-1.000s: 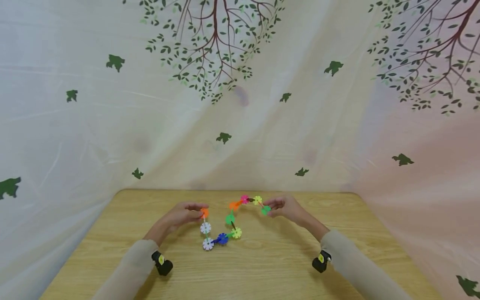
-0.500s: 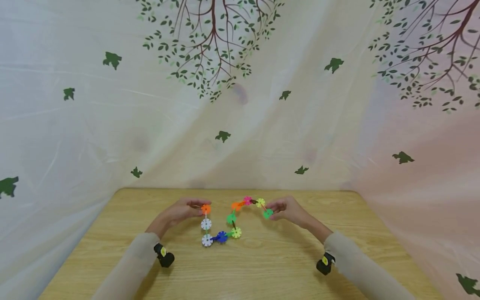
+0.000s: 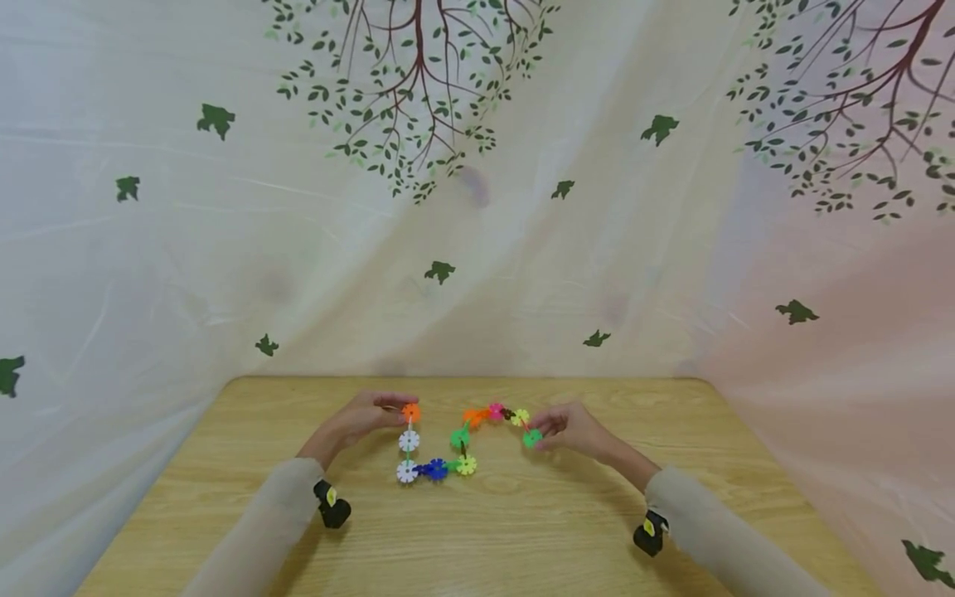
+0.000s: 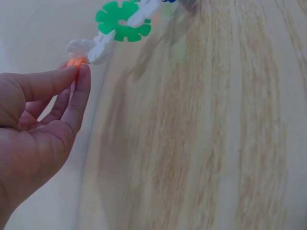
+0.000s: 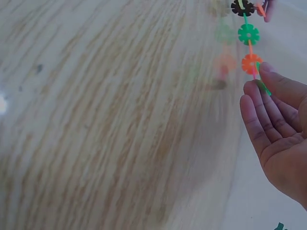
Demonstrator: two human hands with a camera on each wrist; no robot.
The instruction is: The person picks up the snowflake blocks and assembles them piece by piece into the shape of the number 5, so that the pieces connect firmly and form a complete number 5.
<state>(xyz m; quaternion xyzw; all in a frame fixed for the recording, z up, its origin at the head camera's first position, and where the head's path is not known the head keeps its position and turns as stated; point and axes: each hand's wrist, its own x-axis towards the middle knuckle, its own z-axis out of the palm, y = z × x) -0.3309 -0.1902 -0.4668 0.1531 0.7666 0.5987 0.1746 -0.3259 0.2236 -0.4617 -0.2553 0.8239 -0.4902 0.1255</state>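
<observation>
A chain of colourful notched plastic discs, joined edge to edge, spans between my two hands in a winding S shape. My left hand (image 3: 360, 421) pinches the orange disc (image 3: 411, 412) at its left end; the left wrist view has that disc (image 4: 76, 62) between thumb and fingertips. White discs (image 3: 408, 441) follow below it, then a blue disc (image 3: 437, 470) and a yellow disc (image 3: 466, 465). The chain climbs through green, orange and pink to my right hand (image 3: 576, 431), whose thumb and fingertips pinch the green end disc (image 5: 263, 80). Whether the low middle touches the table cannot be told.
Beneath lies a wood-grain table (image 3: 477, 539), its far edge just beyond the hands. A pale cloth (image 3: 358, 249) printed with branches and leaves hangs behind. Black wrist cameras (image 3: 332, 506) sit on both sleeves.
My left hand has lifted its orange end slightly and shifted right. My right hand has come a little lower in the view with the green end. Both grips stay the same.
</observation>
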